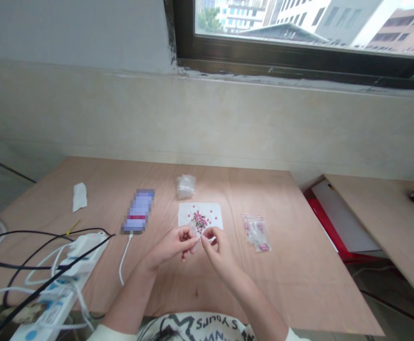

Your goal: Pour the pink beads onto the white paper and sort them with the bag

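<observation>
My left hand (pixel 176 244) and my right hand (pixel 216 244) meet over the wooden table (pixel 285 284), fingers pinched together on something tiny that I cannot make out. Just beyond the fingertips lies a white sheet (pixel 214 210) scattered with several small pink and dark beads (pixel 200 220). Both hands hover right at the near edge of that sheet.
A small clear bag (pixel 186 185) lies behind the sheet, and flat clear bags with pink bits (pixel 255 230) lie to the right. A phone (pixel 139 210) on a white cable, a crumpled tissue (pixel 79 196) and a power strip (pixel 65 279) with tangled cables are at the left. A second table (pixel 380 213) stands at the right.
</observation>
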A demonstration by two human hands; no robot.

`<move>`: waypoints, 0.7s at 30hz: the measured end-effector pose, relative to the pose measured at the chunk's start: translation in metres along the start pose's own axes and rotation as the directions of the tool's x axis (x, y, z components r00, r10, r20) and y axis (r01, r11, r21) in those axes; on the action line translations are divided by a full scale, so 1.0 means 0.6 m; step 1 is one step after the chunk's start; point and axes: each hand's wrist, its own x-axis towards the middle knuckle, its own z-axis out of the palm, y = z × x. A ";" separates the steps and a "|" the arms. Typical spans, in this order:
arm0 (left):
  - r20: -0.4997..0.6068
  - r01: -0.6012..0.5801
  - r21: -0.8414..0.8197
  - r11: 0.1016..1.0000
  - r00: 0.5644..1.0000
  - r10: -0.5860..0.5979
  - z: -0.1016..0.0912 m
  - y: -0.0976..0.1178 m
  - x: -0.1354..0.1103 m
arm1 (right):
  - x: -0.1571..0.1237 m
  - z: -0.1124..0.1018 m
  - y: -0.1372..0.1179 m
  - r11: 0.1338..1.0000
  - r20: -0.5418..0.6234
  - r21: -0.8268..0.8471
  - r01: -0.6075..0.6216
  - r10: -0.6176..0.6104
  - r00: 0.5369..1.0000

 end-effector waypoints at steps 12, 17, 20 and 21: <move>-0.016 -0.022 -0.058 0.998 1.000 0.021 -0.014 -0.016 0.011 | 0.042 -0.006 0.008 0.921 0.261 0.301 -0.249 0.171 0.950; -0.260 -0.062 0.186 0.981 0.959 0.110 -0.006 -0.018 0.011 | 0.031 0.007 0.022 0.962 0.055 0.059 -0.268 0.265 0.963; -0.214 -0.146 0.329 0.933 0.951 0.224 0.022 -0.011 0.004 | 0.022 0.024 0.035 0.962 0.058 0.126 -0.241 0.235 0.970; -0.187 -0.171 0.355 0.919 0.950 0.249 0.030 -0.009 0.000 | 0.020 0.028 0.040 0.951 0.090 0.183 -0.248 0.235 0.968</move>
